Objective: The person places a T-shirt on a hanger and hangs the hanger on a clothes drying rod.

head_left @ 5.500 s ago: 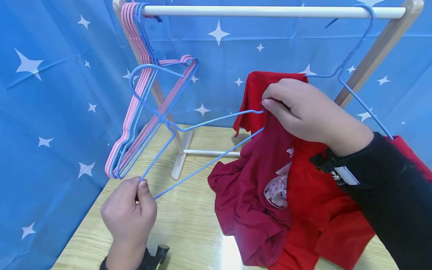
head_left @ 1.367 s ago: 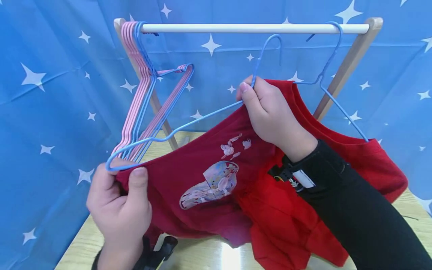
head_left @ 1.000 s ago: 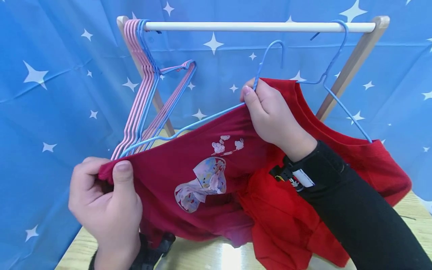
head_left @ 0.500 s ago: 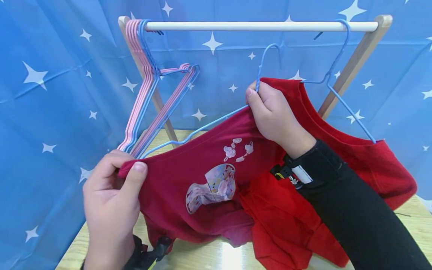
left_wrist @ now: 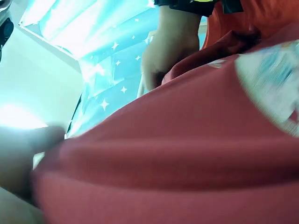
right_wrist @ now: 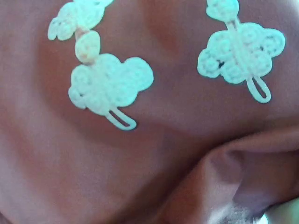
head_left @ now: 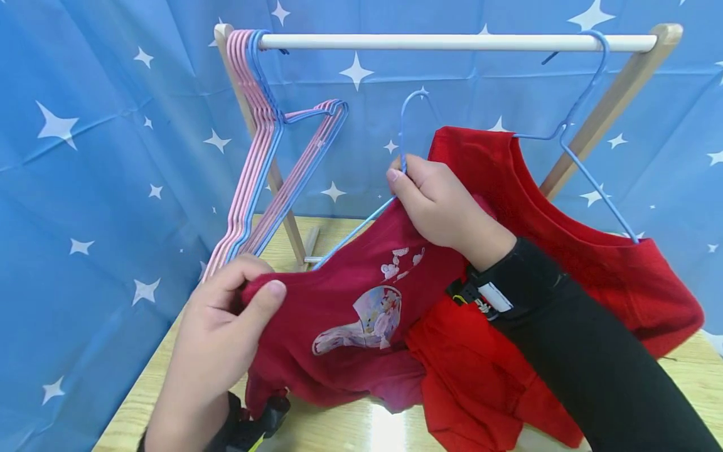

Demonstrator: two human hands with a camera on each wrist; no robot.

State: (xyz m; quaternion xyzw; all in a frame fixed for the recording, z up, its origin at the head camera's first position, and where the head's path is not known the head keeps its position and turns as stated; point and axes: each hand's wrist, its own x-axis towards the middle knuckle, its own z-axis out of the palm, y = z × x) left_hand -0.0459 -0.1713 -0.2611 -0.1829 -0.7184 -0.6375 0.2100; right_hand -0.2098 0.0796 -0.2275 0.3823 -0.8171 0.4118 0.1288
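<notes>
My right hand (head_left: 446, 201) grips a blue wire hanger (head_left: 353, 233) at the twisted neck, with its hook rising above the fist. Stretched between both hands is a wine-red shirt (head_left: 344, 301) with a pale printed figure and knotted trims. Thumb and fingers of my left hand (head_left: 217, 333) pinch the shirt's upper left edge. Beyond that edge the hanger's left end is hidden by the cloth. The left wrist view shows the shirt's taut upper edge running up to my right hand (left_wrist: 168, 51). Close up in the right wrist view are the pale flower-shaped trims (right_wrist: 112, 84).
Behind stands a rack with a white rail (head_left: 429, 42). Several pink and blue hangers (head_left: 257, 144) hang at its left. On the right a bright red garment (head_left: 593, 263) hangs from another blue hanger (head_left: 587, 166). Pale wooden table (head_left: 333, 427) below.
Earlier my left hand held the hanger's corner; it now pinches the shirt's edge, covering that end. In the last half second my right hand has moved left and down, my left hand rightward.
</notes>
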